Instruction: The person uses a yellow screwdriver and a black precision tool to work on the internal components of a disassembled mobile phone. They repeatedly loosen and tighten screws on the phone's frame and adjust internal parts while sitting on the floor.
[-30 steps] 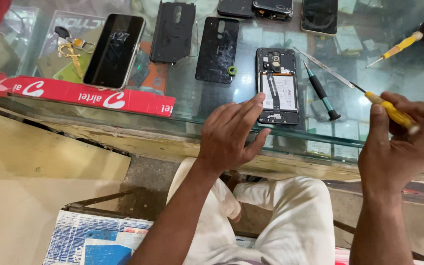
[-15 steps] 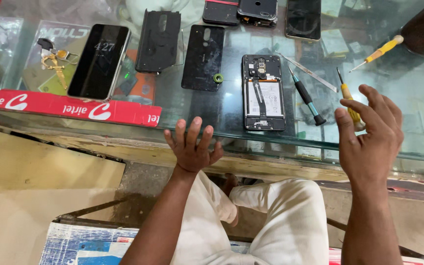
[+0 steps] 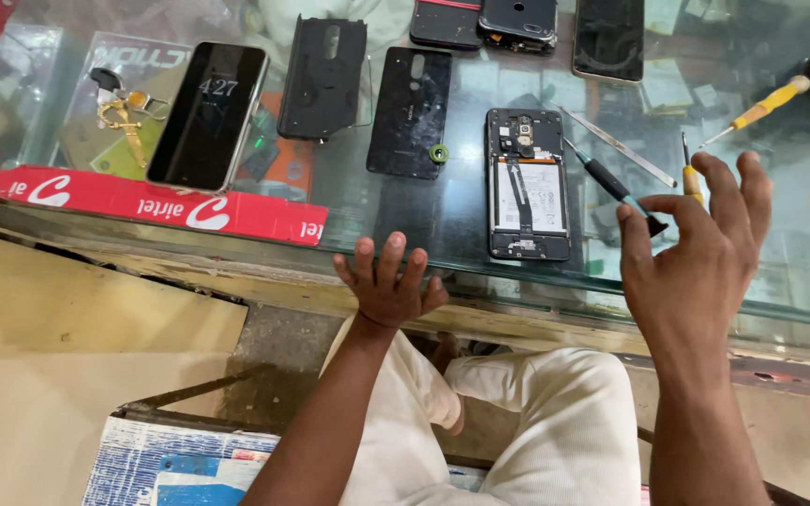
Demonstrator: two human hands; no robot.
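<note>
Looked mid-teardown: right hand (image 3: 696,253) pinched a yellow-handled screwdriver (image 3: 692,180) near the opened black phone (image 3: 528,184) at center frame, left hand (image 3: 388,283), fingers spread, rested below; seating the tip looked next.

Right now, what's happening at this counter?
A seated person is working on phones at a glass counter. The right hand is raised with a small yellow-handled screwdriver between its fingers. The left hand hangs open at the counter's near edge, holding nothing. Between them lies an opened phone, back off, battery and boards showing. Its likely back cover lies to the left, and a dark-handled screwdriver and metal tweezers lie on the glass to its right.
</note>
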